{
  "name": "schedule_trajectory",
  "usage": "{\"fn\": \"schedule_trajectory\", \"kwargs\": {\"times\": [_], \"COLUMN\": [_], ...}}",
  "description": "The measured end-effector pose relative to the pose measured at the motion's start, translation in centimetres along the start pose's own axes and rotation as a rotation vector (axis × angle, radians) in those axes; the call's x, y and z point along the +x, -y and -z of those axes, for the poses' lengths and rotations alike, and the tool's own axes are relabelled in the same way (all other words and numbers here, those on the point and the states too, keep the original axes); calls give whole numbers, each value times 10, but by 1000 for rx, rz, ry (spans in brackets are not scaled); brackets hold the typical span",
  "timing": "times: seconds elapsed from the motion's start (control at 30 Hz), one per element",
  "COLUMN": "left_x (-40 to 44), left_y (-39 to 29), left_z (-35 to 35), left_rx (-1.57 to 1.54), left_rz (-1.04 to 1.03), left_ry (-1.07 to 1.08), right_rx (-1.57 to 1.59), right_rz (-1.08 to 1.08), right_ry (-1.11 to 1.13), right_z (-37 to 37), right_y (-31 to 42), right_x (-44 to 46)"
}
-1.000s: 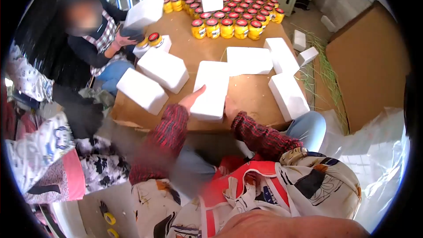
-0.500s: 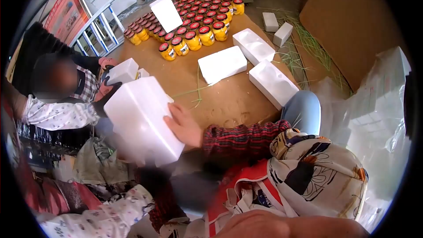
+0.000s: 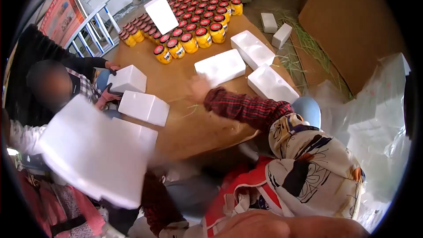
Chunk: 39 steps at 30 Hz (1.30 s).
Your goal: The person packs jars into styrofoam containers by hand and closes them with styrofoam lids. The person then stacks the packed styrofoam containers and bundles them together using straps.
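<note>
A large white foam box (image 3: 94, 150), blurred by motion, hangs tilted at the lower left. My left sleeve (image 3: 159, 200) reaches up to its lower right edge; my left hand is hidden behind the box, so its grip does not show. Over the table, my right hand (image 3: 200, 89) is smeared by motion beside the near left end of a white foam block (image 3: 220, 68); whether they touch is unclear. Two more foam blocks with round hollows, one farther back (image 3: 253, 49) and one nearer (image 3: 272, 83), lie to its right.
Many red-lidded jars of yellow contents (image 3: 189, 42) stand on the brown table (image 3: 176, 132), a white foam piece (image 3: 161, 14) upon them. At left a co-worker's gloved hands (image 3: 107, 96) touch foam boxes (image 3: 130, 79). A ladder (image 3: 92, 26) leans behind; clear plastic wrap (image 3: 374, 101) is right.
The large foam box has moved left and down toward the lower left. My right hand has left it and moved up and right to the foam block. Another foam box now shows beside the co-worker.
</note>
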State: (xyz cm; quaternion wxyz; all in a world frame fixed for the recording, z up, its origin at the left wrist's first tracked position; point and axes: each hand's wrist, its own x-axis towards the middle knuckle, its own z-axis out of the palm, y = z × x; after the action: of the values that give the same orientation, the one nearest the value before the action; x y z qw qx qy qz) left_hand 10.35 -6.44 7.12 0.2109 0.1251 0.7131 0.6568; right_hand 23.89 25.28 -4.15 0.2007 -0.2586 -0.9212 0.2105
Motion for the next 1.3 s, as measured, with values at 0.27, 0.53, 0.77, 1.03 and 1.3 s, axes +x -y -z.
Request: {"fn": "schedule_trajectory", "kwargs": {"times": [0.27, 0.53, 0.77, 1.03, 1.3], "left_x": [2, 4, 1, -11, 7], "left_y": [39, 84, 83, 59, 96], "left_z": [-133, -158, -156, -156, -140], "left_rx": [877, 1432, 1342, 1557, 1308], "left_rz": [-641, -512, -797, -460, -554], "left_ry": [601, 876, 968, 746, 749], "right_rx": [-43, -348, -321, -33, 164], "right_rz": [265, -229, -451, -197, 232], "right_ry": [433, -311, -5, -137, 351], "right_z": [51, 59, 73, 94, 136], "right_y": [-22, -241, -238, -180, -43], "right_x": [-25, 200, 161, 71, -58]}}
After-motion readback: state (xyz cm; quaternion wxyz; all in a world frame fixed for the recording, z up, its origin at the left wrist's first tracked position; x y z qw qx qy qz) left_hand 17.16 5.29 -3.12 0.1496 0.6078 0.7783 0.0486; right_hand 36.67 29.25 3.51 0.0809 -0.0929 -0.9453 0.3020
